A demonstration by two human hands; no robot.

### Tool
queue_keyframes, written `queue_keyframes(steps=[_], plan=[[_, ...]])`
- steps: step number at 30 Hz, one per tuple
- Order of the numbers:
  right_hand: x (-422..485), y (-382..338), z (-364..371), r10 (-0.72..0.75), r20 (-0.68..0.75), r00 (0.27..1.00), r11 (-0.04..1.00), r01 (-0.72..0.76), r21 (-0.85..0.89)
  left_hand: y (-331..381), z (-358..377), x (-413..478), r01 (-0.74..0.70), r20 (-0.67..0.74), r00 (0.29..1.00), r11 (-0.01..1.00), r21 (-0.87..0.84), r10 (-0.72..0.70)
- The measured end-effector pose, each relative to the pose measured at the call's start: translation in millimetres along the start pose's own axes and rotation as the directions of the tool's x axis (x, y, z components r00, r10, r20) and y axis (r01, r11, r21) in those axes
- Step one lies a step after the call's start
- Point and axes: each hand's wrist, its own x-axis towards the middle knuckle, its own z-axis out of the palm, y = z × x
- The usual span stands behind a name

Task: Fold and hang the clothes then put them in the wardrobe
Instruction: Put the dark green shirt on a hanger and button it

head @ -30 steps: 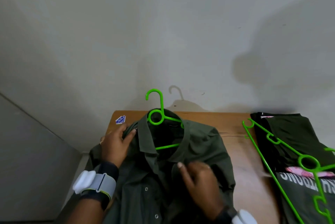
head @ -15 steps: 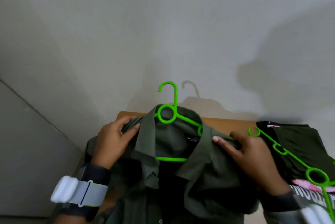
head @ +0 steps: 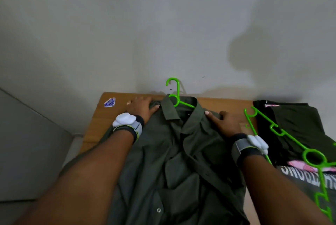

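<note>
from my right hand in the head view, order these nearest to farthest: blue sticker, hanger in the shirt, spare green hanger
1. spare green hanger: just right of the right hand.
2. hanger in the shirt: to its left, mid-frame.
3. blue sticker: far off to the left.
</note>
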Motion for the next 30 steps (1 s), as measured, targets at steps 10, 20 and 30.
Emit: queue_keyframes(steps=[10,20,30], plan=[[-106.5,-17.1,76.4,-0.416,-0.327,0.849,0.907,0.414,-0.078,66.4,60.4,-151.2,-0.040,-0.245,0.969,0.999,-0.021,0.034],[-130.0,0.5,90.4,-0.205,-0.055,0.977,0.971,0.210,0.115,-19.0,54.0,-203.2,-0.259,-0.013,0.966,0.959,-0.116,0.260],[-144.5,-17.3,105.3,-0.335,-0.221,0.916,0.941,0.310,-0.138,27.8,17.7,-181.0,-0.164,0.085,0.979,0.969,-0.184,0.182]])
